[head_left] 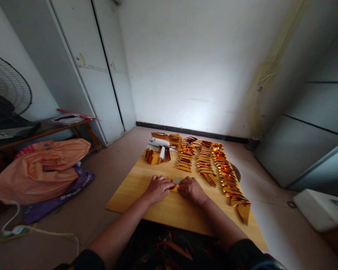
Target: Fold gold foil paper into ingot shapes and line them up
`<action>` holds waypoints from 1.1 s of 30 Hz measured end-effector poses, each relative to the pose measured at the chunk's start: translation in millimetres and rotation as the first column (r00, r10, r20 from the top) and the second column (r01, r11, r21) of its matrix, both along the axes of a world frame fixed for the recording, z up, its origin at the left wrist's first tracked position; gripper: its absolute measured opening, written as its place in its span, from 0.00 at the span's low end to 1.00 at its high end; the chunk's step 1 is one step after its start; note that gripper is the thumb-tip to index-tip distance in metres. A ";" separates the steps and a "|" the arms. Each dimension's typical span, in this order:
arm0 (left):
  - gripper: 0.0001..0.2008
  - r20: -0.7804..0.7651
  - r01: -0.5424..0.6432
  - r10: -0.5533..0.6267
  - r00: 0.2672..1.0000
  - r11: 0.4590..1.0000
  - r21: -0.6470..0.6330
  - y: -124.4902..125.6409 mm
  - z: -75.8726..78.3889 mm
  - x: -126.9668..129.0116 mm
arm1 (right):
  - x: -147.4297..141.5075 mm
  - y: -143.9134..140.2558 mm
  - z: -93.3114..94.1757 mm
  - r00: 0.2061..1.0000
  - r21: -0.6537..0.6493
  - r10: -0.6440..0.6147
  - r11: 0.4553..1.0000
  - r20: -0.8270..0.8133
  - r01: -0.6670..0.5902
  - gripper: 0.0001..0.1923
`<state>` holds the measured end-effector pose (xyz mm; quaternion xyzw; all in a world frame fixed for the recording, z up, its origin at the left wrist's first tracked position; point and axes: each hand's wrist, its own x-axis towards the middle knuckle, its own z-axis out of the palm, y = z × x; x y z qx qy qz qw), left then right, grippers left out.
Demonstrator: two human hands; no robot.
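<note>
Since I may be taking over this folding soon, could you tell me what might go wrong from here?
1. The nearest folded gold piece lies at the wooden board's right edge; the right forearm could knock it off.
2. A standing fan is at the left; if running, it might scatter the light rows of folded gold pieces.
3. The left hand and right hand cover the small gold paper, so a crooked crease could go unseen.

Folded foil pieces (205,165) shiny gold; wooden board (163,210) pale yellow-tan. Far-left bag (42,165) orange-pink, over purple cloth (59,195).
</note>
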<state>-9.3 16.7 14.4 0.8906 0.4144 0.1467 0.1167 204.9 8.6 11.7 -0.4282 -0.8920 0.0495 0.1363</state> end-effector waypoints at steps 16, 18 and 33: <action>0.08 0.070 -0.050 0.040 0.997 0.987 0.152 4.0 -13.6 16.3 | -0.7 4.2 -3.4 0.993 0.019 -0.035 0.999 0.114 0.033 0.12; 0.03 0.092 -0.046 0.033 0.995 0.988 0.145 4.9 -16.8 16.2 | -3.2 2.4 -4.1 0.989 0.009 -0.045 0.999 0.140 0.045 0.12; 0.11 0.181 -0.004 -0.002 0.983 0.999 0.033 9.8 -19.3 15.4 | 12.5 -1.8 21.5 0.958 0.057 -0.129 0.991 0.257 0.118 0.12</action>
